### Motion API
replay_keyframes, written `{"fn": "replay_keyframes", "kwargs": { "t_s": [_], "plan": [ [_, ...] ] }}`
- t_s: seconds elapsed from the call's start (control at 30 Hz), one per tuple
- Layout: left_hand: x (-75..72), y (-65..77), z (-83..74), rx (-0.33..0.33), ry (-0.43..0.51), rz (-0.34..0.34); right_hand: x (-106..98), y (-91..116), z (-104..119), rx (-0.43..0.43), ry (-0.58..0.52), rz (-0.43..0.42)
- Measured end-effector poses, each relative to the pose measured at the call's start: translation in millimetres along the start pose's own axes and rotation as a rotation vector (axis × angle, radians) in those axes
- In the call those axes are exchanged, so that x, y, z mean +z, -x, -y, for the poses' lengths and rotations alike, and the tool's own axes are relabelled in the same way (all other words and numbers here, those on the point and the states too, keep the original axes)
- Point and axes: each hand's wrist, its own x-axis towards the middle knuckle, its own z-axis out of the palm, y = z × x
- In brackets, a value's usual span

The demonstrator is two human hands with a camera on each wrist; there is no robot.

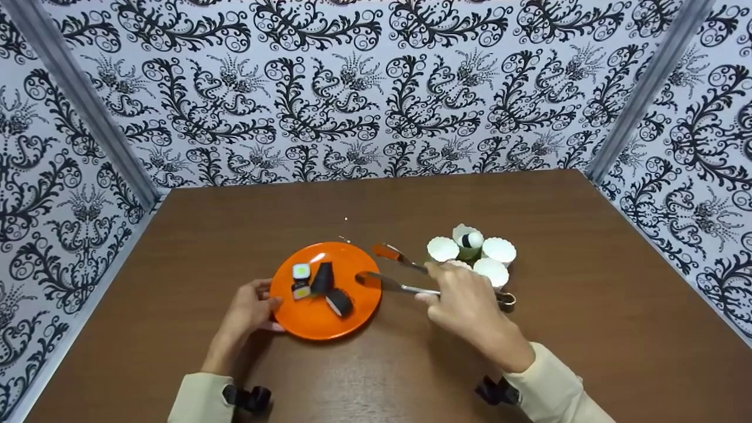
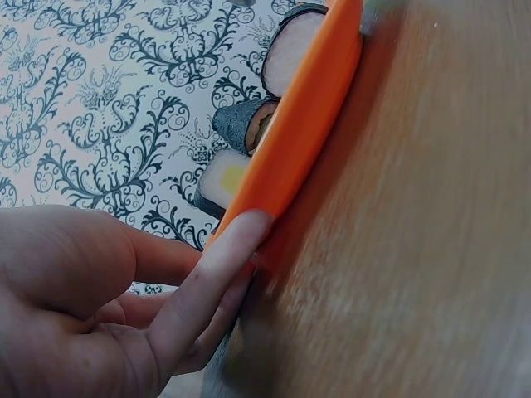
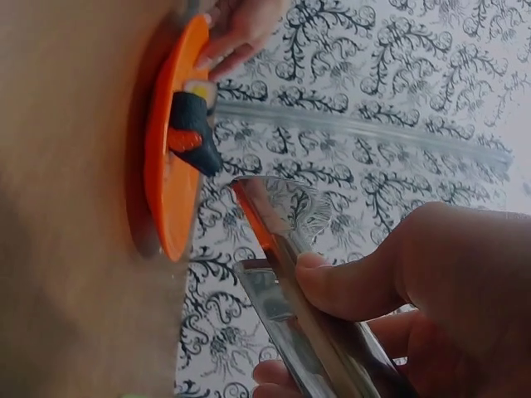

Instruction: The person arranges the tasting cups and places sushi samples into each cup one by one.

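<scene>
An orange plate (image 1: 365, 305) carries several sushi pieces: two square rolls with yellow centres (image 1: 301, 271), a dark cone-shaped roll (image 1: 322, 278) and a thick round black-wrapped roll (image 1: 339, 302). My left hand (image 1: 249, 308) pinches the plate's left rim, with fingers (image 2: 224, 265) on its outer side in the left wrist view. My right hand (image 1: 470, 302) grips metal tongs (image 1: 420, 289) to the right of the plate. The tong arms stand apart with nothing between them. One lower tip overlaps the plate's right edge in the head view.
Several white fluted cups (image 1: 499, 249) cluster at the right, behind the right hand. A small white piece with a black band (image 1: 472, 239) sits in one of them. Patterned walls (image 1: 364, 88) enclose the brown table (image 1: 264, 217) at the back and sides.
</scene>
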Motion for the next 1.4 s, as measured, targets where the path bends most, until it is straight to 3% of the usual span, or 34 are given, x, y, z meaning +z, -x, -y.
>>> {"fn": "replay_keyframes", "kwargs": {
  "t_s": [0.43, 1.4],
  "plan": [
    [-0.6, 0.3, 0.3, 0.001, -0.008, -0.003, 5, 9, 22, -0.020, -0.091, 0.072],
    [-0.5, -0.8, 0.9, 0.006, -0.017, 0.004, 29, 23, 40, -0.129, -0.016, 0.148]
  ]
}}
